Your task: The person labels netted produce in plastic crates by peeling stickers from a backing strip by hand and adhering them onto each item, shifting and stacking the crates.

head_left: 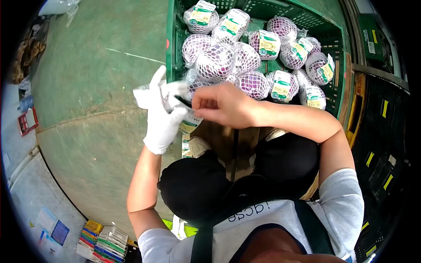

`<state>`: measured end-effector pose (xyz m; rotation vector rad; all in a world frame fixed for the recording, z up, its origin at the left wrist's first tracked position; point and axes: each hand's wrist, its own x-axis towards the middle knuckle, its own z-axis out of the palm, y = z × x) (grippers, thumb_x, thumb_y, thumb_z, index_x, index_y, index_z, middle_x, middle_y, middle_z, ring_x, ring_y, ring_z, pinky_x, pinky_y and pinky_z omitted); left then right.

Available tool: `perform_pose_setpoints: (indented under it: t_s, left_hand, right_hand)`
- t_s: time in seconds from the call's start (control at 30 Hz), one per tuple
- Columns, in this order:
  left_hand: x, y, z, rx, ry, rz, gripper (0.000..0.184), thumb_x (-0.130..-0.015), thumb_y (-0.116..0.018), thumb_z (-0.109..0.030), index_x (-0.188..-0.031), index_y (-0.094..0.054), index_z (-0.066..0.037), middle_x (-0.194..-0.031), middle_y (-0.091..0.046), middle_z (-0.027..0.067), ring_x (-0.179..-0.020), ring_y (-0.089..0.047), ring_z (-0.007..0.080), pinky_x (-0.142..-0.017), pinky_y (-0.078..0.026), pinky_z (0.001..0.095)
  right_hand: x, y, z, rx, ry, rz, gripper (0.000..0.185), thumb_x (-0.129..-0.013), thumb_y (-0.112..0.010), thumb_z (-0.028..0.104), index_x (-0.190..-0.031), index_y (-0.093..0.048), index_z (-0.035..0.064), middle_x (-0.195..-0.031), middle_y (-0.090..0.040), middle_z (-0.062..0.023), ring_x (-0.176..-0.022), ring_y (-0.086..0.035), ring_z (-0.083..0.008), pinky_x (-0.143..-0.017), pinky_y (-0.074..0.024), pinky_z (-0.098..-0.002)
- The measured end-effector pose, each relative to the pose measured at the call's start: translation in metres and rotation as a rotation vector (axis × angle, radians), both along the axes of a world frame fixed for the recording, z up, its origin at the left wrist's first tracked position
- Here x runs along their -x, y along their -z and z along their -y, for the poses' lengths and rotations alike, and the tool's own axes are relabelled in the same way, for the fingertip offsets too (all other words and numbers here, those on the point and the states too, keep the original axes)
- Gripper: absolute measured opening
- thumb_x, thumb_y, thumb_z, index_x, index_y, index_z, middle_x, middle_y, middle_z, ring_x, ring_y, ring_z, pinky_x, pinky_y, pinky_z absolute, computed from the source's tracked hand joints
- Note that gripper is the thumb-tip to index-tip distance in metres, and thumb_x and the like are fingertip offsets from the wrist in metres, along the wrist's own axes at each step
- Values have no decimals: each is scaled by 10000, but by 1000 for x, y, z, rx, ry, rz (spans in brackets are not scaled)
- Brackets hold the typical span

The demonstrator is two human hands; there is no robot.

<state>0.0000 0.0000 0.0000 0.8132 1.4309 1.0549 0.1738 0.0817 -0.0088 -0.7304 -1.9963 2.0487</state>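
Observation:
My left hand [161,118], in a white glove, is at the near left corner of the green crate [175,65]. White material lies across its fingers, and a green and white label [189,124] shows beside its thumb. My right hand [224,104] is bare, with its fingers curled in against that label's edge; what lies between its fingertips is hidden. Inside the crate are several purple round items in white net and clear wrap [215,61], many bearing green, white and yellow labels.
Black crates with yellow marks [372,131] stand along the right side. A stack of coloured trays [105,241] sits at the lower left. A red frame [28,121] lies at the far left. My knees are just below the crate.

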Motion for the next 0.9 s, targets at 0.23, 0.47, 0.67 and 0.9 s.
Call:
perform_pose_setpoints:
  t_s: [0.23, 0.47, 0.67, 0.9]
  left_hand:
    - [21, -29, 53, 251, 10, -205, 221, -787, -709, -65, -977, -630, 15, -841, -663, 58, -769, -600, 88, -692, -484, 242]
    - [40, -19, 69, 413, 53, -180, 94, -832, -663, -63, -879, -631, 12, -780, -643, 24, -685, -562, 58, -610, -461, 223]
    - [33, -9, 49, 293, 127, -301, 96, -825, -662, -74, -851, -617, 6, -760, -616, 11, -669, -534, 52, -597, -440, 224]
    - [24, -7, 42, 280, -2, -258, 82, -830, -649, -55, -857, -618, 16, -792, -633, 25, -679, -543, 58, -613, -441, 225]
  right_hand:
    - [-23, 16, -72, -76, 647, -346, 55, -838, -589, 83, -840, -571, 31, -726, -527, 38, -663, -457, -30, -603, -386, -200]
    - [-11, 62, -48, -970, 407, 265, 371, -715, -736, 241, -994, -564, 68, -893, -614, -111, -828, -600, -308, -705, -470, -409]
    - [7, 79, -16, -1545, -380, 313, 580, -791, -593, 347, -1317, -456, 143, -1354, -449, -15, -1280, -365, -199, -1097, -242, -446]
    - [19, 96, -36, -1812, -412, 221, 528, -885, -452, 243, -1402, -354, 198, -1217, -551, -55, -1144, -492, -215, -1097, -234, -455]
